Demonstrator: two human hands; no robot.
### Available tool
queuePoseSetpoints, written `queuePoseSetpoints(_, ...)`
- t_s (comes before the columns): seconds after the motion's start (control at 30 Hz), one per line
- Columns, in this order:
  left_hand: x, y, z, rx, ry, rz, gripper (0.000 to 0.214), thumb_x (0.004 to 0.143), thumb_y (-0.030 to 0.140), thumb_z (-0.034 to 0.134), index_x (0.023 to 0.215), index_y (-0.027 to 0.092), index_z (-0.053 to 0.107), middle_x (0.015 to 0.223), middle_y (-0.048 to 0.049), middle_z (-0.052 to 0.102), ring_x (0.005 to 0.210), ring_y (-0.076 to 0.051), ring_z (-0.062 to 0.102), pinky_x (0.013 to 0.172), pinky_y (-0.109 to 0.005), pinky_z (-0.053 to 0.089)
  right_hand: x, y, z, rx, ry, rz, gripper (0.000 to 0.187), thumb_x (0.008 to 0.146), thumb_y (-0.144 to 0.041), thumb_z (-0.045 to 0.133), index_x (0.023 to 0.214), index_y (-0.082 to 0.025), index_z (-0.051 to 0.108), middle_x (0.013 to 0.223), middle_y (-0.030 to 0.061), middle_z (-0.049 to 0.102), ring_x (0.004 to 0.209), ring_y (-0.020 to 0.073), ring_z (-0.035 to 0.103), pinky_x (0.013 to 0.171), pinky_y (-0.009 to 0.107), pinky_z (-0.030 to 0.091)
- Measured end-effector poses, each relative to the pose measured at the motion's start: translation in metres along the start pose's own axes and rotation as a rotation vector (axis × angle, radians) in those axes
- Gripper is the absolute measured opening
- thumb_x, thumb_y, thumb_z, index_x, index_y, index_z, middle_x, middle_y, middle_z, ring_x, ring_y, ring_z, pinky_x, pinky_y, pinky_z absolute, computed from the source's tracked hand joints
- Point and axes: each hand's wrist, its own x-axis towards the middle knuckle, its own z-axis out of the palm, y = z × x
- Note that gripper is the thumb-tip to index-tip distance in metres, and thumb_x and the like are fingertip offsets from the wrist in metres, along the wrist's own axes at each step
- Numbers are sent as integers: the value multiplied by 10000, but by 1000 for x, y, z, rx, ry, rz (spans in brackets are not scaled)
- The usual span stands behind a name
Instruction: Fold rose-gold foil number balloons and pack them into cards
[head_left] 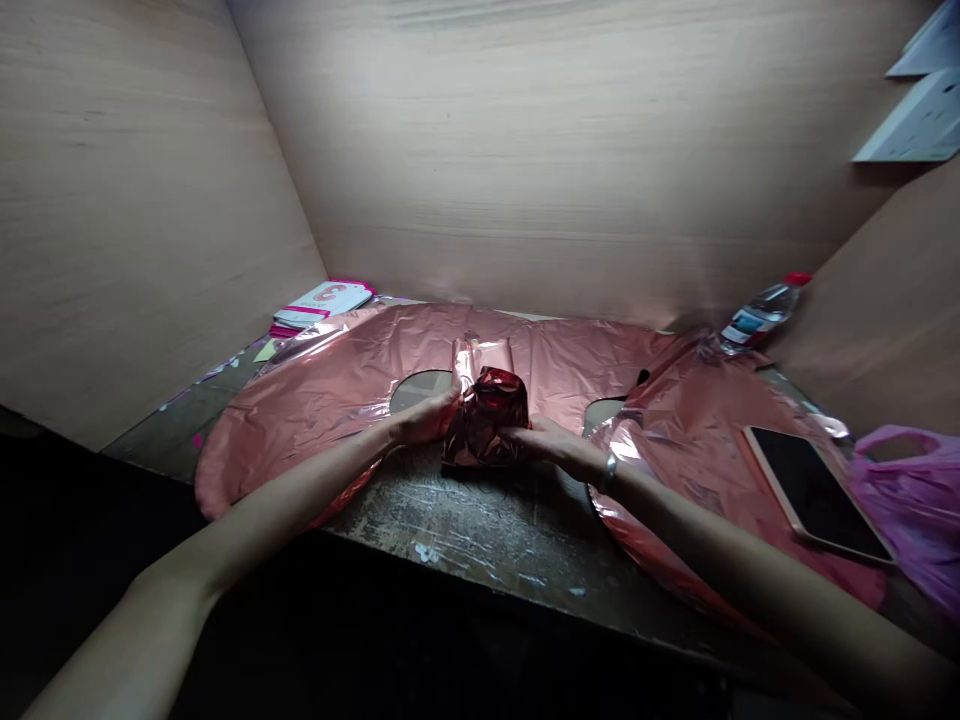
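Between my two hands is a folded rose-gold foil balloon (491, 410), crumpled and dark on its near side. My left hand (429, 415) grips its left edge, with the fingertips partly hidden behind the foil. From the right, my right hand (538, 440) is closed on the lower right side, its fingers reaching into the crumpled part. Beneath and behind the hands, flat rose-gold foil balloons (322, 400) with rounded cut-outs spread over the worktop. A bracelet circles my right wrist.
Pink-edged packets (326, 300) marked with a 3 lie at the back left. A red-capped bottle (761, 315) leans at the back right. A phone (817, 490) rests on the foil beside a purple plastic bag (911, 500). Wooden panels (525, 150) enclose the worktop (480, 535).
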Motion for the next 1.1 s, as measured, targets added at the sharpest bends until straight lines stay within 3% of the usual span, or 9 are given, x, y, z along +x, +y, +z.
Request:
queuePoseSetpoints(0.1,-7,5,-2,-151,42,-96,806,709,846,513,1082,142,637,1029,-133,706,988,-255,641,858,-345,489,12,-8,-4,200,-36,146,245,891,-369,583,904,-133,649,793,39,682,649,124,599,606,222,497)
queuePoseSetpoints(0.23,-20,7,11,-39,151,-181,567,657,562,802,1018,151,653,966,-71,708,879,-185,642,804,-281,476,23,-2,-4,230,-12,277,241,855,-371,662,808,-137,627,660,19,633,524,90,524,478,178,418)
queuePoseSetpoints(0.5,-28,-4,39,98,272,-128,448,615,303,797,990,100,660,929,-68,704,830,-188,641,811,-289,466,36,1,3,-36,20,235,332,852,-463,661,776,-142,620,593,-16,581,476,72,452,436,182,327)
queuePoseSetpoints(0.63,-44,-8,48,448,431,-3,528,687,302,737,1148,127,550,1042,-89,666,949,-252,630,844,-360,492,42,-2,8,-163,66,234,392,838,-471,675,643,-152,556,481,-44,477,415,65,356,398,211,225)
queuePoseSetpoints(0.73,-55,-6,64,946,632,257,424,815,290,637,1190,162,486,1107,-108,611,1067,-278,572,938,-434,463,46,-2,9,-215,80,215,432,820,-478,691,591,-169,494,461,-49,449,418,67,352,400,215,226)
queuePoseSetpoints(0.8,-56,-6,75,1159,605,463,228,902,215,509,1128,187,508,1109,-102,594,1084,-249,551,968,-417,447,48,-2,9,-235,75,218,437,831,-467,679,581,-178,467,453,-51,431,415,68,352,396,213,240)
queuePoseSetpoints(0.87,-50,-8,84,1270,476,533,152,939,155,416,1026,199,533,1046,-84,595,1019,-214,562,925,-366,470,48,-2,10,-255,71,230,429,839,-455,665,581,-183,456,448,-50,422,411,74,364,390,214,261)
queuePoseSetpoints(0.93,-40,-13,88,1338,444,443,139,940,145,411,983,195,534,1013,-77,587,973,-207,562,880,-346,488,48,-3,10,-283,73,242,420,835,-442,665,579,-185,453,441,-50,411,404,79,371,383,216,272)
queuePoseSetpoints(1.1,-15,-38,80,1457,598,134,231,914,254,519,1128,167,519,1174,-111,545,1130,-267,489,1007,-448,437,49,-8,9,-378,100,249,404,829,-494,654,627,-170,522,466,-33,466,420,97,428,407,221,324)
